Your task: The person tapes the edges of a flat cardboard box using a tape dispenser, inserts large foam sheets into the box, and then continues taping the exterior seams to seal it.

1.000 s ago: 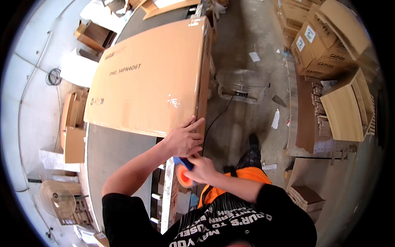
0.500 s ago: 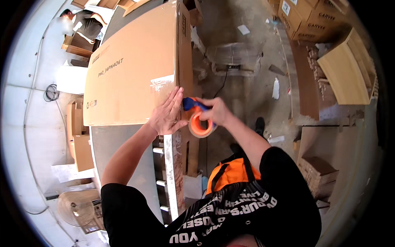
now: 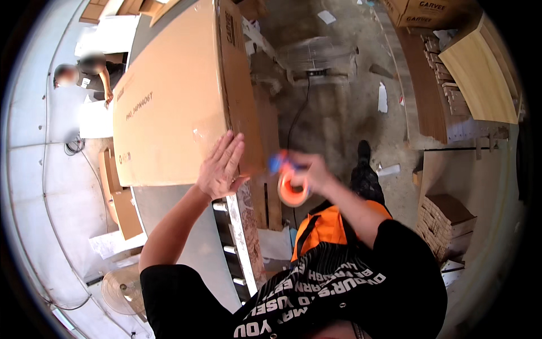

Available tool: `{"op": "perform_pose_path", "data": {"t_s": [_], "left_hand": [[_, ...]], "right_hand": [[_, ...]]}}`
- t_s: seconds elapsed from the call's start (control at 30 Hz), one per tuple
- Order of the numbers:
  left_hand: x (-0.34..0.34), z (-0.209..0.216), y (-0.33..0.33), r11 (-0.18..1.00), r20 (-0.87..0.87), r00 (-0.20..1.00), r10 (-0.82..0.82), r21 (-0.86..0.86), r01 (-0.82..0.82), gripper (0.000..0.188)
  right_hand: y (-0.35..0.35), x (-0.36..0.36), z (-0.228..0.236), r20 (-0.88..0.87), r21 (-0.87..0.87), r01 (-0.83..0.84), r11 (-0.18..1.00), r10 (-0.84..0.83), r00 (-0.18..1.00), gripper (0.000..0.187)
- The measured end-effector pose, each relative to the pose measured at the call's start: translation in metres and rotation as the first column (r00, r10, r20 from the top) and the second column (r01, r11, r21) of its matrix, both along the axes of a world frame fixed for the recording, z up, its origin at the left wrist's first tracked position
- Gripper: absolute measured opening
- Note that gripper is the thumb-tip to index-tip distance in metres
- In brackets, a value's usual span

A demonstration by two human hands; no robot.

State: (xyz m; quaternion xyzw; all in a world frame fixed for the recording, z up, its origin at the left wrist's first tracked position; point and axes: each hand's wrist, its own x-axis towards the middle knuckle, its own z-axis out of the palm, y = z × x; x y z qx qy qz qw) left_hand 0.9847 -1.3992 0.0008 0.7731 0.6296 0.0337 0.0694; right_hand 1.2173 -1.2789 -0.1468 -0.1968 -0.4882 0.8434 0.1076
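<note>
A large brown cardboard box (image 3: 169,107) lies on a grey work surface with a roller edge. My left hand (image 3: 221,169) rests with its fingers stretched out on the box's near right corner, by a strip of clear tape. To the right of the box, apart from it, my right hand (image 3: 316,174) is closed on an orange and blue tape dispenser (image 3: 292,191). The dispenser's blue end points toward the box and is smeared by motion.
A floor fan (image 3: 317,59) with a trailing cable stands beyond the box. At the right are wooden panels (image 3: 480,73) and stacked cartons (image 3: 426,12). Another person (image 3: 101,68) works at the far left. A second fan (image 3: 123,289) stands at the lower left.
My right hand has drawn the tape dispenser away from the box edge, to the right and toward me. My left hand stays at the corner. The whole view has shifted.
</note>
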Motion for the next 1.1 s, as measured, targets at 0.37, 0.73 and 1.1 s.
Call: {"op": "perform_pose_path", "data": {"t_s": [0.37, 0.73, 1.1], "left_hand": [[0.015, 0.004, 0.000, 0.991, -0.148, 0.986, -0.082, -0.119, 0.065, 0.062], [-0.055, 0.009, 0.252, 0.846, -0.678, 0.676, -0.288, -0.511, -0.151, 0.070], [-0.215, -0.020, 0.445, 0.467, -0.047, 0.465, 0.884, 0.148, -0.872, 0.058]], "right_hand": [[-0.094, -0.061, 0.053, 0.212, 0.488, -0.380, 0.786, 0.316, 0.925, 0.048], [0.136, -0.039, -0.026, 0.202, 0.777, -0.565, 0.279, 0.739, 0.643, 0.066], [0.513, -0.291, -0.024, -0.079, -0.016, -0.384, 0.923, 0.381, 0.921, 0.072]]}}
